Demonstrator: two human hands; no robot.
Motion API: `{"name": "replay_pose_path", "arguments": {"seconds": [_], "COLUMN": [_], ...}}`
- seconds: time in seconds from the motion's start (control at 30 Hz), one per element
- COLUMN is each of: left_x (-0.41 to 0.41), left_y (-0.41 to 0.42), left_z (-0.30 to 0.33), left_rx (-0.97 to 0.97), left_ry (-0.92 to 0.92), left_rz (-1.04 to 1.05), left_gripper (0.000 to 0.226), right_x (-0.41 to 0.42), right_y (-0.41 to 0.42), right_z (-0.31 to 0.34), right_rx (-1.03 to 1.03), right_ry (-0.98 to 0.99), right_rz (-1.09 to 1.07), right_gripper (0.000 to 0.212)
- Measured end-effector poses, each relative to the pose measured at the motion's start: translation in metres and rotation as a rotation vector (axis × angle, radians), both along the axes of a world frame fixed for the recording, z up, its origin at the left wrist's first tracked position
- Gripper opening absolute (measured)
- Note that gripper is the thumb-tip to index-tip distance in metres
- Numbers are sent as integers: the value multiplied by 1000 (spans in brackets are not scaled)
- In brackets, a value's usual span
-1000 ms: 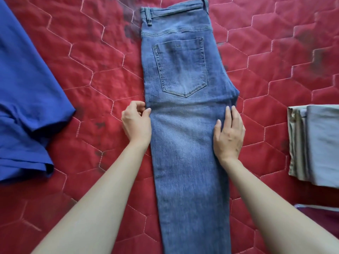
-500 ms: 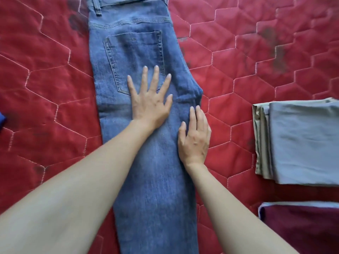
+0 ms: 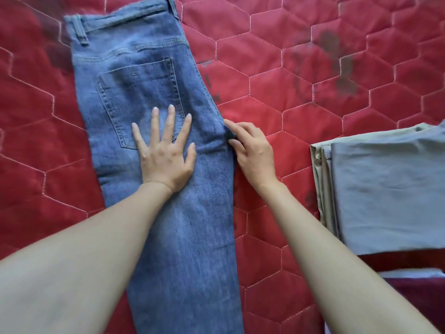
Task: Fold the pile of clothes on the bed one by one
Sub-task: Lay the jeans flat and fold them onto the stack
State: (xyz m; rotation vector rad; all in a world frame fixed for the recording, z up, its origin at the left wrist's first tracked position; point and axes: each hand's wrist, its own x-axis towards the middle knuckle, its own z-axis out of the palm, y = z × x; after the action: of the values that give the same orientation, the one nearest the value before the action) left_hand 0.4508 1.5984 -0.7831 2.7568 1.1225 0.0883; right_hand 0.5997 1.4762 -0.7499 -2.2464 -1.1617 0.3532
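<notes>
Blue jeans [image 3: 149, 75] lie folded lengthwise on the red quilted bed [image 3: 277, 80], waistband at the top, one back pocket facing up. My left hand [image 3: 166, 153] presses flat on the denim just below the pocket, fingers spread and straight. My right hand [image 3: 252, 150] is at the jeans' right edge by the crotch point, where its fingertips pinch the fabric. The legs run down out of view between my forearms.
A folded grey garment on a beige one [image 3: 390, 198] lies at the right edge. A dark maroon folded piece [image 3: 423, 300] shows at the lower right corner. Red quilt spreads left and above the jeans.
My right hand has moved up from lying flat on the leg to pinching the jeans' right edge at the crotch. My left hand stays pressed on the denim. The view has shifted.
</notes>
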Motion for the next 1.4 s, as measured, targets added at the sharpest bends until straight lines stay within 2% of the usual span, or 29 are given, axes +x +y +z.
{"name": "replay_pose_path", "arguments": {"seconds": [0.1, 0.17, 0.2, 0.27, 0.33, 0.47, 0.53, 0.6, 0.67, 0.73, 0.87, 0.97, 1.0, 1.07, 1.13, 1.2, 1.27, 1.4], "left_x": [1, 0, 0, 0, 0, 0, 0, 1, 1, 0, 0, 1, 1, 1, 1, 1, 0, 1], "left_y": [0, 0, 0, 0, 0, 0, 0, 0, 1, 0, 1, 0, 0, 0, 0, 0, 0, -1], "left_z": [-1, -2, -2, -2, -3, -3, -3, -2, -2, -2, -1, -1, -1, -2, -1, -2, -3, -2], "left_rx": [7, 14, 18, 24, 30, 26, 25, 24, 23, 24, 26, 27, 27, 28, 29, 33, 43, 33], "left_ry": [0, -1, -2, -7, -14, -16, -13, -7, -5, -7, -3, -2, -1, 3, 4, 0, -7, -2], "left_rz": [-3, -1, 0, -1, 0, 3, 4, 3, 2, -2, -5, -3, -2, 0, -3, -6, -3, -1], "left_gripper": [57, 58, 58, 58, 58, 59, 59, 59, 59, 59, 59, 59, 59, 59, 59, 59, 58, 58], "right_x": [19, 26, 26, 23, 19, 27, 29, 26, 25, 26, 28, 30, 29, 17, -9, -32, -35, -5], "right_y": [5, 5, 6, 8, 14, 17, 11, 9, 9, 9, 12, 18, 21, 34, 55, 67, 60, 7], "right_z": [4, 9, 11, 10, 10, 13, 13, 12, 7, 5, 9, 21, 25, 32, 30, 15, -9, -30], "right_rx": [13, -2, -13, -47, -79, -94, -88, -39, 15, 26, -36, -164, -184, -93, 5, -180, -412, -459], "right_ry": [143, 304, 335, 296, 299, 582, 532, 392, 230, 148, 191, 362, 351, 169, 7, -104, -215, -297], "right_rz": [136, 85, 39, -60, -127, -111, -20, 25, -8, -87, -161, -280, -343, -398, -289, -135, -70, -158], "right_gripper": [44, 44, 37, 17, 12, 42, 47, 39, 29, 25, 27, 40, 44, 45, 43, 47, 52, 56]}}
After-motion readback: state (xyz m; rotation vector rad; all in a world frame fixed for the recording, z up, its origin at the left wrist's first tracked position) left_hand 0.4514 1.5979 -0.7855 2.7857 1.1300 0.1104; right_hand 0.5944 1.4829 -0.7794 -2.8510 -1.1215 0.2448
